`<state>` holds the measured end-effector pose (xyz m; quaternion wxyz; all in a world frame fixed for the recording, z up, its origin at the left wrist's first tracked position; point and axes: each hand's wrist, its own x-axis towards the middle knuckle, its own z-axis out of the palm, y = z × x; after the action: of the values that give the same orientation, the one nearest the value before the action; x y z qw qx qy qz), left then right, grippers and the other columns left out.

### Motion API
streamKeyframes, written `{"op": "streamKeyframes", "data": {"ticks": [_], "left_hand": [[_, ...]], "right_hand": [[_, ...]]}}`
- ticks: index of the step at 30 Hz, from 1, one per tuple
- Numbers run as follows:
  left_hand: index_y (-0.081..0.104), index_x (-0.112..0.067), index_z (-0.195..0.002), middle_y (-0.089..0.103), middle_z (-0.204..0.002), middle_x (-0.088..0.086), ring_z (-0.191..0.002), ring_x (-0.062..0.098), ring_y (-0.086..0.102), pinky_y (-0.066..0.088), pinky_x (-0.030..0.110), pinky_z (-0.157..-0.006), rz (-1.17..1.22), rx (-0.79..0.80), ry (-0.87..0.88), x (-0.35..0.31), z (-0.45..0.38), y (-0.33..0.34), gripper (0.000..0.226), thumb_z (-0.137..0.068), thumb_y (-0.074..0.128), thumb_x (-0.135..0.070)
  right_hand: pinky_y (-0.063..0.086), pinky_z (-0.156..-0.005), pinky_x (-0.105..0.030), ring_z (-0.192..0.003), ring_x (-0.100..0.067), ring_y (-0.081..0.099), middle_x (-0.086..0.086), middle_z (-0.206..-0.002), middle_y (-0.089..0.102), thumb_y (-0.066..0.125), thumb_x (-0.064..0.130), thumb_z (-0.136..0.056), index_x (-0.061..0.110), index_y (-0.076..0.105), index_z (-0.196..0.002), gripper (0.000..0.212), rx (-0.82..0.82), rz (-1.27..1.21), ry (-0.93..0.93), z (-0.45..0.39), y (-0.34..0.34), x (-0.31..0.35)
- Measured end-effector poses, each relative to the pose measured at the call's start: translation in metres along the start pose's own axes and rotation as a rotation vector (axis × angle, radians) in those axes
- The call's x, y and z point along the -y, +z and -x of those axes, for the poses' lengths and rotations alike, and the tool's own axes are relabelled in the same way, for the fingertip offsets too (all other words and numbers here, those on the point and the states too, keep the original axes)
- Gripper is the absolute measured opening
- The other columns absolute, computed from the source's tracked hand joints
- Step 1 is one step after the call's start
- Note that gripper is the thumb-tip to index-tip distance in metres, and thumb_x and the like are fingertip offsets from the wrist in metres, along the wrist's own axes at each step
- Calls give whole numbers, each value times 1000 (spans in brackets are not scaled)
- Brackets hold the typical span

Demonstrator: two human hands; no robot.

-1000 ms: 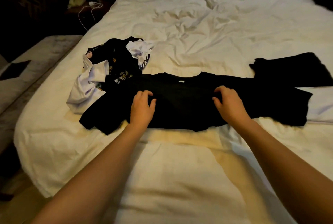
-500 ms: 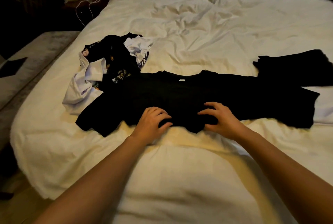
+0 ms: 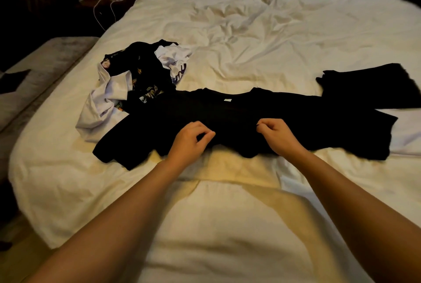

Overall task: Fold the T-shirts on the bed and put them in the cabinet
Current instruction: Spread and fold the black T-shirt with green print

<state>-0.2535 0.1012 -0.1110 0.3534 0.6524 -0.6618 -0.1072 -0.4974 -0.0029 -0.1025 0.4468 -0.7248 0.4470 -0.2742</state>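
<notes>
A black T-shirt (image 3: 239, 121) lies spread sideways on the white bed (image 3: 227, 225), its collar facing away from the person; the left hand (image 3: 190, 140) pinches the cloth near its lower edge with curled fingers, and the right hand (image 3: 276, 135) grips the cloth the same way, a little apart from the left. A pile of black and white shirts (image 3: 136, 82) lies just beside the left sleeve; a folded black garment (image 3: 369, 86) rests near the right end
</notes>
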Motion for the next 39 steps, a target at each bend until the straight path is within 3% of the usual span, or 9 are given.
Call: {"op": "streamKeyframes", "data": {"ticks": [7,10,14,21,24,27,32,36,39], "left_hand": [[75,-9,-97,58,-84,-1,-76,13,55,45,25,-68,-165,-108,63,-6,-28,-19,18,-96,64,-24],[74,-16,-101,60,-78,-6,-74,15,60,46,30,-63,-187,-117,-101,-5,-42,-18,21,-98,60,-31],[67,-24,-102,53,-60,-11,-65,16,58,36,30,-54,-275,10,-235,-4,-45,-7,17,-98,58,-38],[61,-18,-120,65,-109,0,-100,19,61,48,33,-85,-268,168,74,7,-7,7,43,-98,51,-53],[61,-17,-124,62,-113,-1,-101,17,58,45,31,-90,-367,123,125,26,8,10,56,-88,58,-60],[68,-16,-111,67,-103,0,-96,22,61,45,35,-86,-385,-9,-8,33,13,9,35,-86,73,-39],[71,-17,-106,70,-93,1,-87,19,62,45,33,-77,-213,88,-137,25,1,-6,17,-98,61,-29],[60,-19,-94,63,-82,-3,-76,14,59,44,34,-67,-30,267,-290,27,-28,-21,18,-104,49,-30],[56,-14,-80,54,-70,0,-65,18,53,36,33,-62,-72,362,-374,33,-46,-20,29,-103,51,-30]], "right_hand": [[53,-79,-29,-88,-12,65,2,-94,70,58,20,-98,17,75,-101,17,-196,41,-35,-14,0,9],[57,-72,-37,-78,-13,67,4,-85,72,58,29,-99,21,75,-96,19,-259,111,-33,-21,-1,14],[57,-74,-36,-82,-10,66,6,-89,69,62,42,-95,25,66,-100,19,-85,176,8,-28,5,10],[52,-81,-29,-95,-8,60,11,-101,64,58,72,-79,35,56,-89,39,16,314,-239,-3,7,-12],[47,-86,-25,-101,-9,54,11,-107,58,67,64,-77,31,58,-103,43,31,384,-347,7,5,-23],[44,-100,-35,-119,-19,52,1,-124,60,79,44,-78,20,66,-119,49,87,618,-315,12,8,-34],[49,-81,-31,-89,-14,61,1,-96,66,66,20,-94,22,70,-95,5,97,374,-199,10,0,-24],[41,-65,-36,-67,-27,53,-15,-74,59,51,21,-101,6,62,-78,29,60,163,28,-17,-8,-9],[39,-61,-35,-65,-20,52,-3,-70,54,50,29,-102,8,58,-79,32,75,313,2,-27,-5,-2]]}}
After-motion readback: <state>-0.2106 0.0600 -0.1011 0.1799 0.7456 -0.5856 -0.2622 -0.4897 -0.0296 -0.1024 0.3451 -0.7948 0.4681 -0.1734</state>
